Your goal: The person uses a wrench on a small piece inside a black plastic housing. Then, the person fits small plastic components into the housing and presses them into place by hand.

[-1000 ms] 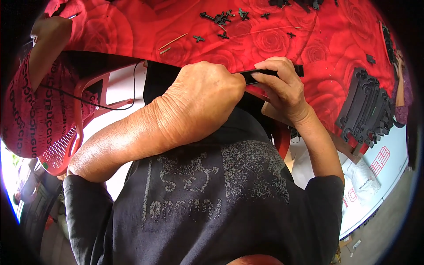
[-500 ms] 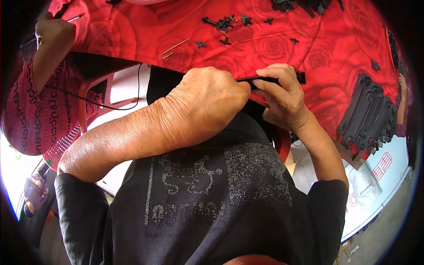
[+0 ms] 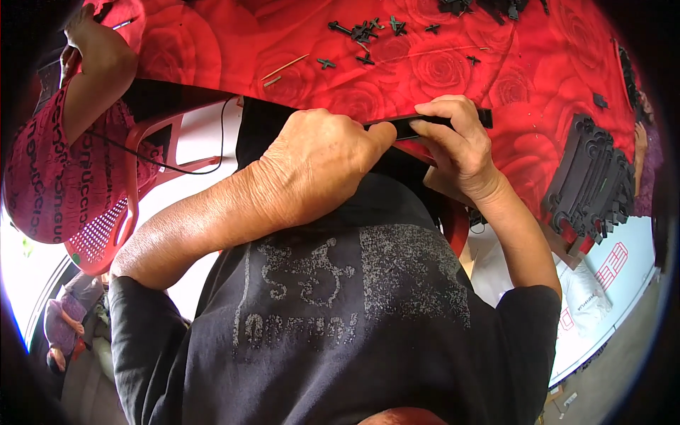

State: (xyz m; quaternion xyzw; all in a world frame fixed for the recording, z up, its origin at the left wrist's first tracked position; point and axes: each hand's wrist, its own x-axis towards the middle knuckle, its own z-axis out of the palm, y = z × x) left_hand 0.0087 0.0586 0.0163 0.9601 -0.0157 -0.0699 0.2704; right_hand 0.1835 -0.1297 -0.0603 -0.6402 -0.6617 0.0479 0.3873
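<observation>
A long, narrow black part, flat and strip-like, lies level between my two hands at the near table edge. My left hand is closed at its left end, knuckles up, with the thumb pointing along it. That hand hides the left end of the part. My right hand pinches the part between thumb and fingers, and its right end sticks out past the fingers. Beyond my hands, several small black cross-shaped pieces lie on the red rose-patterned tablecloth.
Two thin wooden sticks lie nearer the edge. On the right, long black moulded parts are piled up. At left another person's arm reaches over the table beside a red plastic chair. A dark cable hangs there.
My left hand has shifted slightly left along the black part, so more of its middle shows. My right hand keeps its pinch. The other person's arm at left has moved a little.
</observation>
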